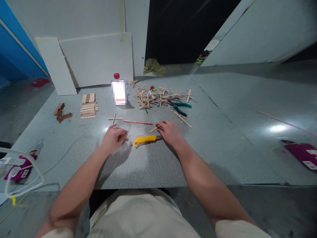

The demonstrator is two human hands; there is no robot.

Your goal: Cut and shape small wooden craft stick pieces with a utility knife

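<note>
My right hand [170, 133] has its fingers closed on the end of a wooden craft stick [154, 129], low over the table. Just below lies a yellow utility knife [146, 139], its blade end reaching under that hand. To the left, my left hand [113, 138] rests near the tabletop with curled fingers, the tips drawn together; whatever they pinch, if anything, is hidden. Right above it sits a small cross of two sticks [114, 118]. A red patterned pencil [138, 122] lies between and beyond the hands.
Beyond are a pile of crossed sticks [160, 96], green-handled pliers [182, 107] and a blurred bottle with a red cap [116, 75]. At left are stacked craft sticks [88, 109] and brown pieces [62, 114]. Purple devices [302, 153] lie near both sides.
</note>
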